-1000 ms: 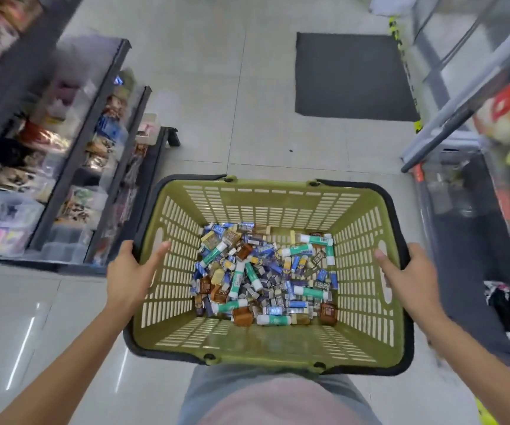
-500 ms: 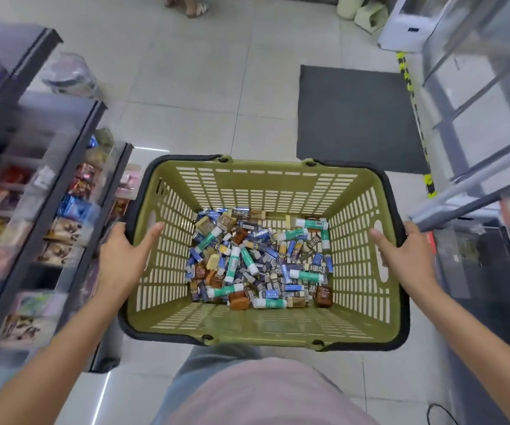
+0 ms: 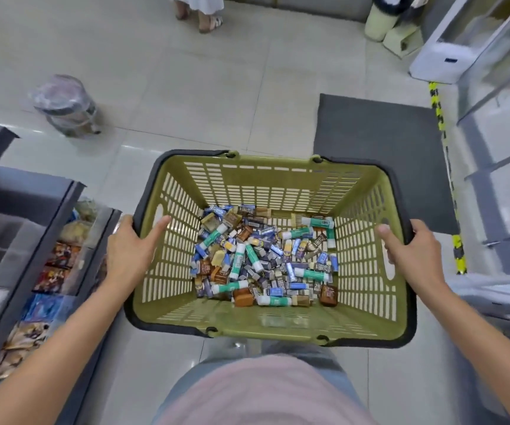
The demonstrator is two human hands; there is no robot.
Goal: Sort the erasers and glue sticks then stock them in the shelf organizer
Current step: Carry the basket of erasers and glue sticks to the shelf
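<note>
Erasers (image 3: 273, 291) and glue sticks (image 3: 312, 273) mixed in green basket (image 3: 278, 185) | left hand (image 3: 131, 253) grips left rim, thumb inside | right hand (image 3: 413, 253) grips right rim likewise

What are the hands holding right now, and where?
Both grip the green basket by its side rims: left hand on the left rim, right hand on the right.

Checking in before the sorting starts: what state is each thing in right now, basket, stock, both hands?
basket: carried off the floor, gripped at both side rims.
erasers and glue sticks: mixed, loose pile on the basket's bottom, unsorted.
left hand: grips the left rim, thumb inside.
right hand: grips the right rim, thumb inside.
shelves: at left, stocked with packets.
</note>
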